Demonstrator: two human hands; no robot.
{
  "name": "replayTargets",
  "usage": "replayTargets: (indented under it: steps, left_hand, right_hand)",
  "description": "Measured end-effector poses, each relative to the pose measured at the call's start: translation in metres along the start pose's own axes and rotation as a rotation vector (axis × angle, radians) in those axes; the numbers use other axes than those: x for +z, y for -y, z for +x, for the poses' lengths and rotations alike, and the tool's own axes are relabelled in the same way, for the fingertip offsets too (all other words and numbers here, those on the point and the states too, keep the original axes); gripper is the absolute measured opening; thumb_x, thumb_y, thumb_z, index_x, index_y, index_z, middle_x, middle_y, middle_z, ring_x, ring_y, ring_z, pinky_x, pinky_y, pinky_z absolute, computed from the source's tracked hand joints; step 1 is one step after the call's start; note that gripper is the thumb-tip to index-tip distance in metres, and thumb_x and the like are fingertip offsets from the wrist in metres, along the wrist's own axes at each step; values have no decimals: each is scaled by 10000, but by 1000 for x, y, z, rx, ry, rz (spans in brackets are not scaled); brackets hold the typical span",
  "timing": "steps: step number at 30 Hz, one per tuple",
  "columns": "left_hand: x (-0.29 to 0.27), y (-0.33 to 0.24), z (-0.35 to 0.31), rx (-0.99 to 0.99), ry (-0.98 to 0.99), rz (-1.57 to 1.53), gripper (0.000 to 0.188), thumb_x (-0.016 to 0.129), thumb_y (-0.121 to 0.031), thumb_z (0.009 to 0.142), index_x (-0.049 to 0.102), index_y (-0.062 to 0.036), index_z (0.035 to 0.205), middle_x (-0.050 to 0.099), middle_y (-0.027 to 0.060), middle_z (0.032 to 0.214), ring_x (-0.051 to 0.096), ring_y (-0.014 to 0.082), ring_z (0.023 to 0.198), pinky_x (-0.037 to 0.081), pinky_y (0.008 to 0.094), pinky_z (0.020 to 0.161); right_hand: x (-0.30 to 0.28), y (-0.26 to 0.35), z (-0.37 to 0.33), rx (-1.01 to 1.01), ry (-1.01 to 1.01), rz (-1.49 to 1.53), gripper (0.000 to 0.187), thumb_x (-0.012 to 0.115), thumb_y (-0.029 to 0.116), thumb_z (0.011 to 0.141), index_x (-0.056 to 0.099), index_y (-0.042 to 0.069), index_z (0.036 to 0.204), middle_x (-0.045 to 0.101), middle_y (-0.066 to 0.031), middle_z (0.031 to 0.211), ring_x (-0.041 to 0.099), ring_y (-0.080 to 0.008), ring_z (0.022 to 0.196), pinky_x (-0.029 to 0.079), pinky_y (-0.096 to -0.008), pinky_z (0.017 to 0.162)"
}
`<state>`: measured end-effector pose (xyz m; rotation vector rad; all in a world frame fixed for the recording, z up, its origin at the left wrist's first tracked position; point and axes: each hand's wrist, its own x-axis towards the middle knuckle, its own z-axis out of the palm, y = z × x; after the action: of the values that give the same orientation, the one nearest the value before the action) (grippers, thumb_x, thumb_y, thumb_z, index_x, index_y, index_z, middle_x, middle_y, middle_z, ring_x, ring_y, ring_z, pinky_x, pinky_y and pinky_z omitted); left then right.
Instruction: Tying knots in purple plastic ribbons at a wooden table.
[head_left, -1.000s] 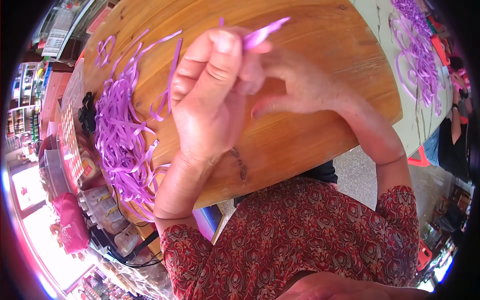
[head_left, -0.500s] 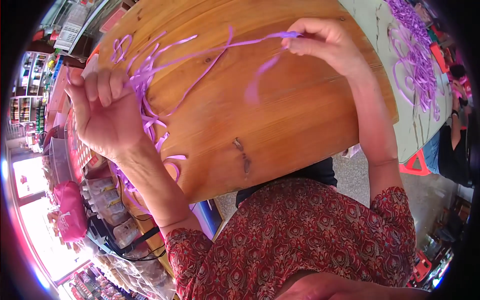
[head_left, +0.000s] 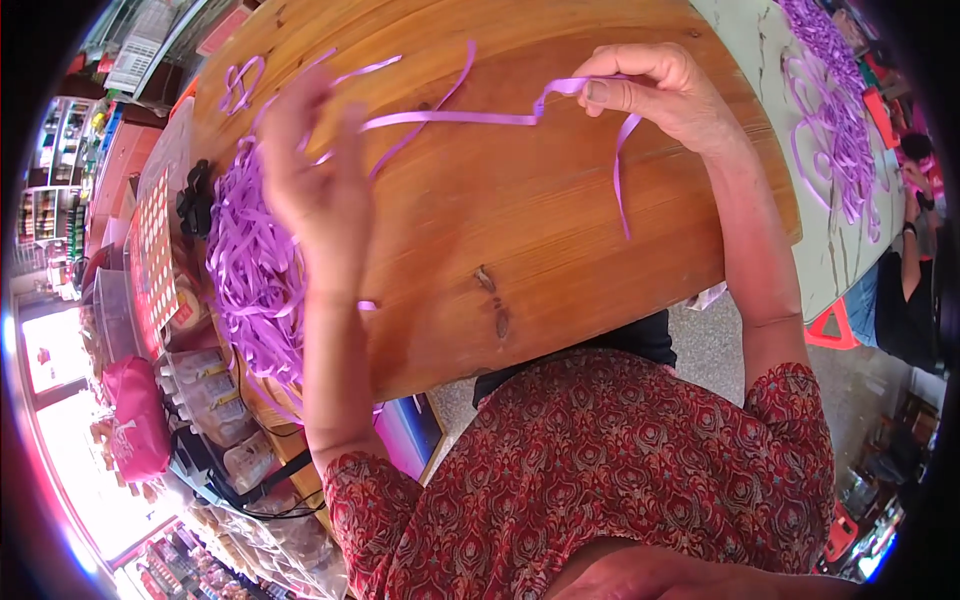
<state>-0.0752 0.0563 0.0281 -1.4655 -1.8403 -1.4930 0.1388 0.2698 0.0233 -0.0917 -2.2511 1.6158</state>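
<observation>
Holds a purple ribbon in the right hand, with the grip narrow, thumb pressed toward forefinger on the strip. Runs leftward from there through a small bunched spot, perhaps a knot, perhaps only a twist, then on above the wooden tabletop toward the left hand. Drops also from the right hand as a loose tail; cannot tell for certain from the same ribbon or from a second one.

Shows at the left hand only a blur, raised near the far end of a purple heap. Cannot tell the state of that grip, wide or narrow, nor any firm hold on the ribbon.

Seems midway through work on one piece, judging by the strip strung out between both sides and not laid down. Given the bunched spot, possibly partly worked already; cannot confirm from this view.

As for the rest: much ribbon massed along the left side of the tabletop, partly behind the left forearm. Beyond the heap, a small looped strand and a few loose lengths, all out of the right grip. On the pale tabletop to the right, another ribbon pile near a co-worker's arm. Cannot sort finished from waiting in either mass, so cannot judge the share done.
</observation>
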Motion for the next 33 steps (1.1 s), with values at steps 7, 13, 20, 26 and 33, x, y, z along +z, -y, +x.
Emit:
replayTargets:
  steps: [7,13,20,26,33]
  left_hand:
    - [77,-47,-4,-518,442,-808,227,575,-173,939,609,-15,1099,629,26,949,564,119,901,457,254,781]
    - [75,-32,-6,-767,635,-798,184,586,-203,933,676,-56,1000,627,-11,825,528,68,790,424,212,692]
    - [51,-15,-13,-479,286,-480,47,671,-36,839,686,-26,883,579,-17,730,494,55,660,390,217,590]
    - [18,5,-30,-150,355,113,108,686,0,772,688,-35,874,607,70,744,574,184,708,453,301,665]
    - [-6,26,-30,209,416,641,230,689,-22,744,679,-51,972,630,96,885,608,272,856,480,383,734]
  right_hand:
    - [4,0,3,-157,-19,-73,184,621,105,883,674,13,1034,649,-36,834,609,-111,748,485,-225,681]
    - [-8,-1,0,-140,-184,-117,185,613,75,888,681,41,1057,653,-5,815,593,-77,729,483,-219,677]
    - [-11,17,-4,109,-292,87,182,635,88,872,661,15,1037,666,-65,876,624,-141,807,489,-267,711]
    - [6,46,9,572,-357,-78,172,606,68,894,664,10,1045,679,-65,929,623,-107,885,477,-228,804]
    - [0,12,3,126,-148,-138,172,605,44,891,653,0,1050,677,-66,982,624,-125,910,475,-241,837]
